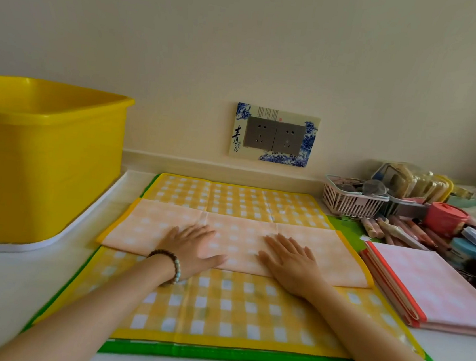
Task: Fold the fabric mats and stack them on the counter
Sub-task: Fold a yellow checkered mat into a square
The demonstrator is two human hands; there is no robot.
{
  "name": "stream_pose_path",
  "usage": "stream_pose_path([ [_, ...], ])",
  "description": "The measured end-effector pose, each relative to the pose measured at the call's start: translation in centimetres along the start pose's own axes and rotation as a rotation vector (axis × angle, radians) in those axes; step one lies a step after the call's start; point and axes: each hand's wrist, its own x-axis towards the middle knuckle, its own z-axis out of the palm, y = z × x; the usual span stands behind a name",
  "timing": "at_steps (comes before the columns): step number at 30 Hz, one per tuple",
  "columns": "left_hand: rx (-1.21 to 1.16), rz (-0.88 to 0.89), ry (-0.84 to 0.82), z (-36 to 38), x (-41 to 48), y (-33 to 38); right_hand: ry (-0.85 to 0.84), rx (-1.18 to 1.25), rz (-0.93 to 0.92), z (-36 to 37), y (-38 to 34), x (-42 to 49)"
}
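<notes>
A yellow checked fabric mat [224, 312] lies spread on the white counter. A folded band of it [242, 234], pale underside up, crosses its middle. My left hand [190, 249] and my right hand [289, 263] lie flat on that band, fingers straight, pressing it down. Beneath the yellow mat a green mat [211, 354] shows along the front and left edges. To the right sits a stack of folded pink mats with red edging [441, 289].
A large yellow plastic tub [40, 158] stands at the left on a white tray [45, 243]. At the back right are a pink basket [350, 202], a red jar [444, 217] and several pens and small items [403, 231]. A wall socket [274, 135] is behind.
</notes>
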Motion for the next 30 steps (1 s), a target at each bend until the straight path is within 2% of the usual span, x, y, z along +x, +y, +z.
stream_pose_path([
  [11, -0.045, 0.001, 0.005, 0.0, -0.1, 0.0, -0.048, -0.077, 0.121, -1.8, 7.5, -2.0],
  [19, -0.029, -0.007, -0.007, -0.4, -0.4, 0.2, -0.091, -0.077, 0.131, -2.6, 7.1, -1.7],
  [21, -0.021, -0.008, -0.01, -0.3, -0.4, 0.2, -0.062, -0.062, 0.094, -2.8, 5.7, -1.4],
  [26, -0.01, -0.012, 0.002, -0.3, -0.2, 0.1, -0.044, -0.024, -0.131, -1.8, -0.6, -0.4],
  [30, -0.005, -0.017, -0.002, -0.1, 0.0, 0.0, -0.056, -0.019, -0.205, -0.8, -3.9, 0.4],
])
